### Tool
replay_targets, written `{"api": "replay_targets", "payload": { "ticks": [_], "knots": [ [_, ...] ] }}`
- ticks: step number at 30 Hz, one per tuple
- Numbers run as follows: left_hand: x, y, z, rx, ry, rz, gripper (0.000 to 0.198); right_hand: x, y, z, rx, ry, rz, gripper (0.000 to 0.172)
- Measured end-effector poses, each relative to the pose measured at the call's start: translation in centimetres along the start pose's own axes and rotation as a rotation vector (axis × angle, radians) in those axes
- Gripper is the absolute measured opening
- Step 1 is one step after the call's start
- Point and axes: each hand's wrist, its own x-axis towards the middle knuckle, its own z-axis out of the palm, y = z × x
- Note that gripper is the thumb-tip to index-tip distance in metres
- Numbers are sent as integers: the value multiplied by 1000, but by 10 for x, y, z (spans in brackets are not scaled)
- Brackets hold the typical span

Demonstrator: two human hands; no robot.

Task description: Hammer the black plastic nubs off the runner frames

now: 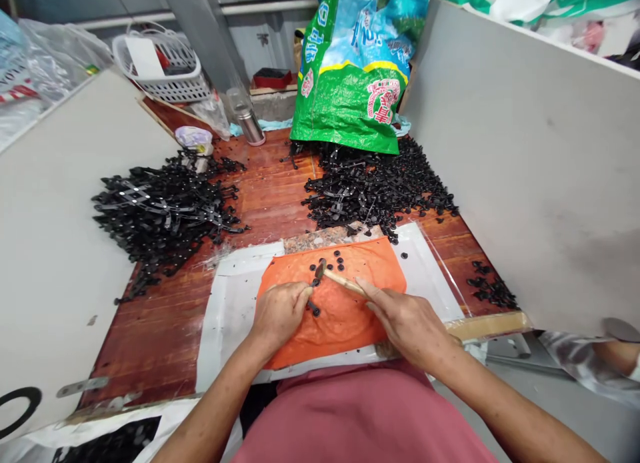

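My right hand [400, 316] is closed around the pale wooden handle of a small hammer [345, 281]. Its dark head is over the orange cloth [360, 316], close to the fingertips of my left hand [283, 310]. That hand pinches a small black jointed plastic part [313, 308], partly hidden by the fingers. Several round black caps [341, 261] lie on the cloth just beyond the hammer head. Whether the head touches the black part, I cannot tell.
A heap of black linked parts [165, 203] lies to the left, and loose black pieces [370, 183] pile up below a green bag [345, 110]. Grey panels [525, 150] wall both sides. A metal flask [249, 124] and a white basket [173, 86] stand at the back left.
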Motion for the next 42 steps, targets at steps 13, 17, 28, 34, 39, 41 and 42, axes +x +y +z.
{"api": "replay_targets", "payload": {
  "ticks": [13, 17, 28, 34, 39, 41, 42],
  "knots": [
    [-4, 10, -4, -184, 44, 104, 24, 27, -13, -1, 591, 48, 130, 40],
    [-14, 26, -4, -296, 154, 143, 15, 46, -23, 8, 1012, -31, 123, 28],
    [-28, 9, -3, -862, 383, -128, 58, 45, -43, 16, 1261, 136, 296, 18],
    [-26, 33, 8, -1044, 211, -138, 56, 43, -53, 24, 1252, 97, 244, 17],
    [-20, 34, 3, -983, 233, -115, 52, 38, -52, 33, 1171, 112, 265, 15],
    [-18, 33, 1, -987, 247, -111, 57, 36, -50, 35, 1156, 126, 265, 13],
    [-17, 32, -1, -988, 243, -112, 60, 36, -49, 36, 1154, 128, 266, 12]
  ]
}}
